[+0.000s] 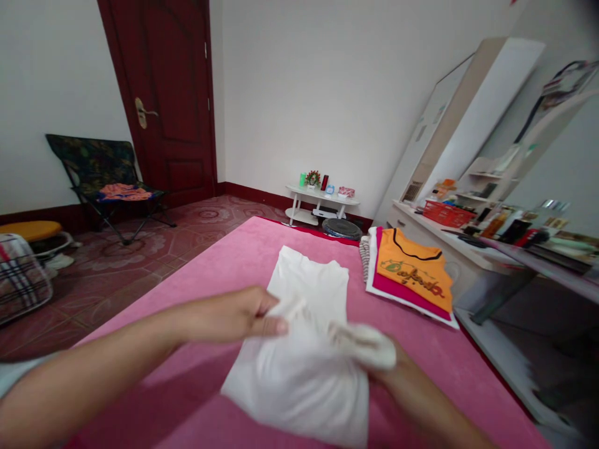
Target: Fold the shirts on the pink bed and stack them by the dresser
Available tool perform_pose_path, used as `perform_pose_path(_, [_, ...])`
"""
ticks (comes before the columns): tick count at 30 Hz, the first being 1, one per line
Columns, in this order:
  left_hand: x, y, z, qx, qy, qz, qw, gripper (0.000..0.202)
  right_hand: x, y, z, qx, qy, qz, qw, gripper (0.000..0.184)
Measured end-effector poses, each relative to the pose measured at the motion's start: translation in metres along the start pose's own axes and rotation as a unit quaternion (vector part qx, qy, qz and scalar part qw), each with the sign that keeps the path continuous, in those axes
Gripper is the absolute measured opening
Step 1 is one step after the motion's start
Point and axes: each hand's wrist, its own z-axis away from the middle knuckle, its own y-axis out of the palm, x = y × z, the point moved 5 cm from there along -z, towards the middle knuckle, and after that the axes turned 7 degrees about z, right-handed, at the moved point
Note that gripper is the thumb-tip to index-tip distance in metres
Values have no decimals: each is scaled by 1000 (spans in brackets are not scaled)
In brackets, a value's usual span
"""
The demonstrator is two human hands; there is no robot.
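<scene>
1. Pink covered the whole work surface: I saw a pink bed cover running from the near edge to a far edge just short of a small white side table, with a dark red door on the far left wall.
2. I found the white garment lying near the middle of the cover, slightly right of centre. Its long axis ran near-to-far, leaning a little to the right at the far end, where its flat, squared part pointed toward the side table.
3. My left hand came in from the near left and pinched a fold of the white garment between thumb and fingers, closed on the cloth.
4. My right hand sat at the garment's right side, mostly buried under a bunched fold; I took it to be gripping the cloth, though the fingers themselves were hidden.
5. A stack of folded clothes, orange on top, lay just beside the garment on the far right, close to the cover's right edge, apart from it by a narrow pink strip.
6. I noted open cover to the left and near left of the garment, wide and bare; room on the right was tight, with a white dresser beyond that edge.
7. A folding chair stood well apart on the far left floor.
</scene>
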Motion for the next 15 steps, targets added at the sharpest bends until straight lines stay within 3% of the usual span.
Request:
perform_pose_path(1, [-5, -23, -26, -29, -6, 0, 1000, 45, -3, -14, -26, -27, 6, -22, 999, 47])
perform_pose_path(3, [-2, -70, -73, -165, -33, -35, 985, 42, -18, -43, -74, -127, 28, -67, 989, 43])
perform_pose_path(5, [16, -102, -105, -322, -87, -129, 934, 39, -47, -66, -108, -258, 79, -91, 959, 32])
perform_pose_path(6, [29, -107, -117, -358, -97, -151, 916, 45, -65, -72, -118, -314, 101, -83, 940, 35])
perform_pose_path(7, [45, -106, -127, -380, -104, -171, 903, 52, -84, -75, -124, -356, 124, -57, 924, 43])
perform_pose_path(9, [79, -91, -139, -388, -114, -207, 891, 65, -116, -71, -131, -381, 87, -33, 920, 57])
perform_pose_path(11, [109, -67, -146, -342, -126, -305, 880, 65, -137, -61, -132, -366, 32, -20, 930, 57])
perform_pose_path(15, [133, -39, -146, -303, -127, -402, 855, 58, -145, -54, -131, -337, -15, 10, 941, 43])
